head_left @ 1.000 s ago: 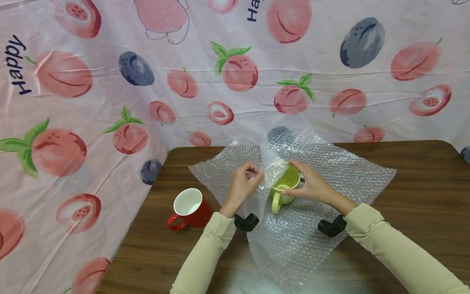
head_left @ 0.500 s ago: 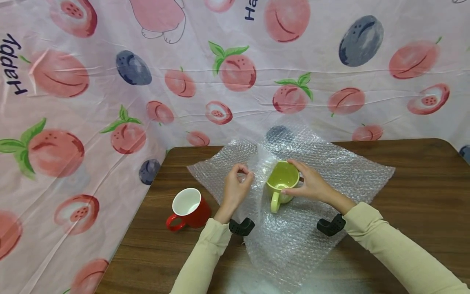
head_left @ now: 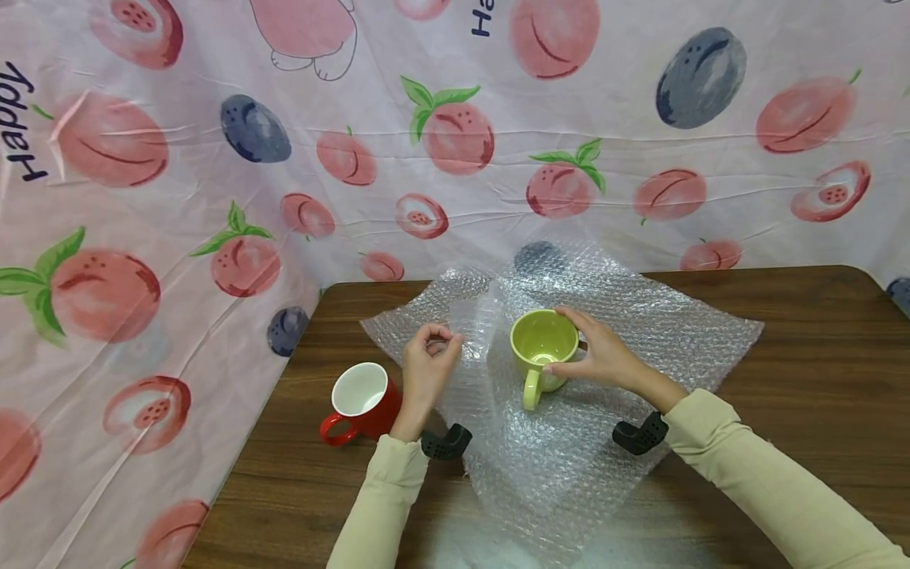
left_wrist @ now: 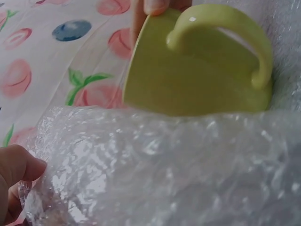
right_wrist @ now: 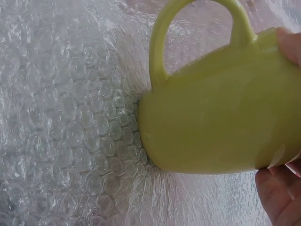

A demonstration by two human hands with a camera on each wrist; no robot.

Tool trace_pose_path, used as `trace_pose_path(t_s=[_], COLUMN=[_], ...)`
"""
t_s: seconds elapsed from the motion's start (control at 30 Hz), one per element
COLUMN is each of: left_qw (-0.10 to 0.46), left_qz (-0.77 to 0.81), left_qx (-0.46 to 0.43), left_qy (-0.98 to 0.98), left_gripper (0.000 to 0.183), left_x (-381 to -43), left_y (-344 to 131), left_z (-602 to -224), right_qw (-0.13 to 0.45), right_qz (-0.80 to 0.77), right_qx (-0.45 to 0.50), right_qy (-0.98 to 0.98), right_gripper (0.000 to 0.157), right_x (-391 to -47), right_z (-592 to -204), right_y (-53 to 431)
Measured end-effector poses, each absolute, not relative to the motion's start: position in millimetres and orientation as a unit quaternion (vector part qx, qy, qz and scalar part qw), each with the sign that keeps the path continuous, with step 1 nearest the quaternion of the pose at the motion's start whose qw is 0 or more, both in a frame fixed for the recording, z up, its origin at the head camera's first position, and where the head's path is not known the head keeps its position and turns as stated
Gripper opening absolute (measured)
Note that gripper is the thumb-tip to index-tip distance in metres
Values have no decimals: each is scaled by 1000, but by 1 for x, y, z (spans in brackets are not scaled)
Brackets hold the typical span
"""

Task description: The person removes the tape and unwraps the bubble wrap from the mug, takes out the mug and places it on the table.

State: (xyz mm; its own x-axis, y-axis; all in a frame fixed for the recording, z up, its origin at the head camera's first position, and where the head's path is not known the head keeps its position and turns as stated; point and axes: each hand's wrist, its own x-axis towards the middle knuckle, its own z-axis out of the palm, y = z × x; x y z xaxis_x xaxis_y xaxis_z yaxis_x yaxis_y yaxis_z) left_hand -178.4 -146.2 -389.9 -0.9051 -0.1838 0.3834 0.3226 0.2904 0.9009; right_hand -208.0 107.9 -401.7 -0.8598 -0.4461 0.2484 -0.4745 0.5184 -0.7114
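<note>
A yellow-green mug (head_left: 533,371) stands on a spread sheet of bubble wrap (head_left: 604,442), its handle toward the person. My right hand (head_left: 600,352) grips the mug near its rim, thumb on the near side and fingers at the far side. In the right wrist view, the mug's base (right_wrist: 150,136) meets the bubble wrap. To the left of the mug, my left hand (head_left: 430,367) pinches the edge of a lifted flap of the wrap between thumb and fingers. The left wrist view shows that flap (left_wrist: 141,165) raised in front of the green mug.
A red mug (head_left: 380,411) with a white inside stands on the brown wooden table (head_left: 284,474), close to the left forearm. A fruit-print cloth (head_left: 355,79) hangs behind the table and along its left side.
My left hand has moved left, drawing the bubble wrap flap away from the green mug, so the mug's whole rim now shows. The right hand keeps its grip with little movement.
</note>
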Motion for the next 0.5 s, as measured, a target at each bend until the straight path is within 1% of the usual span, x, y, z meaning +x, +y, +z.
trace_pose_path(t_s=[0.3, 0.5], left_qw=[229, 254], left_qz=[-555, -501], left_qx=[-18, -16], left_qy=[-799, -827], left_gripper=[14, 12], left_x=[-173, -169], left_y=[-167, -174], left_z=[-388, -391], right_qw=[15, 16], right_qz=[418, 420], right_qx=[264, 270], right_qy=[-869, -866], right_gripper=[87, 87], right_x=[-209, -209], right_z=[-401, -401], right_y=[108, 108])
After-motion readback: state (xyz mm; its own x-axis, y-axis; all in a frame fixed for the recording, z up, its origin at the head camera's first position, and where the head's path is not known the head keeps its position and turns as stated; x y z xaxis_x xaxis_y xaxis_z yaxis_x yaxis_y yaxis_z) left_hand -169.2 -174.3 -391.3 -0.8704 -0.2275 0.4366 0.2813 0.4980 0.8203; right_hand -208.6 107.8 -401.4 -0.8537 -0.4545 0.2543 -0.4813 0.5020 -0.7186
